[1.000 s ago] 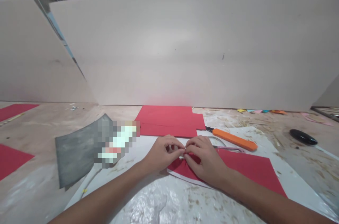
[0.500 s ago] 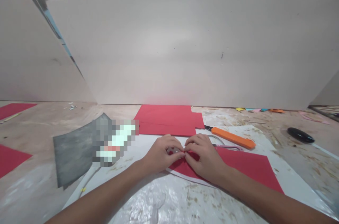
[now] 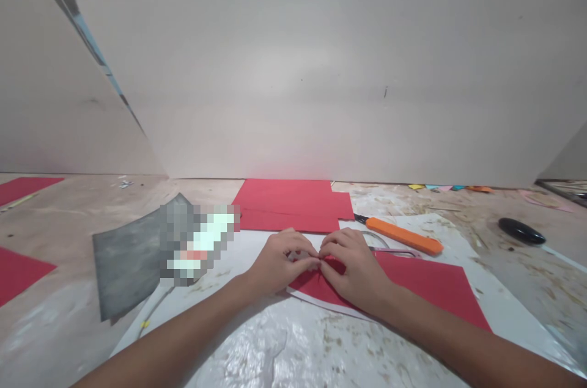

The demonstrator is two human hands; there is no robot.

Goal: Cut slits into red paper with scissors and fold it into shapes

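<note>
Both hands meet over a sheet of red paper (image 3: 426, 284) with a white lower edge. My left hand (image 3: 282, 259) pinches the paper near its left end, thumb and fingers together. Close against it, my right hand (image 3: 351, 263) has its fingertips closed on the same spot, and its palm side rests over the sheet. What lies right between the fingertips is too small to make out. Just behind the right hand are scissors with pink handles (image 3: 397, 252), partly hidden, and an orange utility knife (image 3: 403, 236).
More red paper (image 3: 288, 204) lies by the upright white board (image 3: 321, 82). On the left are a grey sheet (image 3: 128, 259), a pixelated device with a cable (image 3: 202, 247) and another red piece (image 3: 21, 275). A black oval object (image 3: 521, 231) sits at right. Coloured scraps (image 3: 449, 187) lie along the board.
The camera view has shifted very slightly. Both hands keep their pinch on the red paper, with only small finger movement.
</note>
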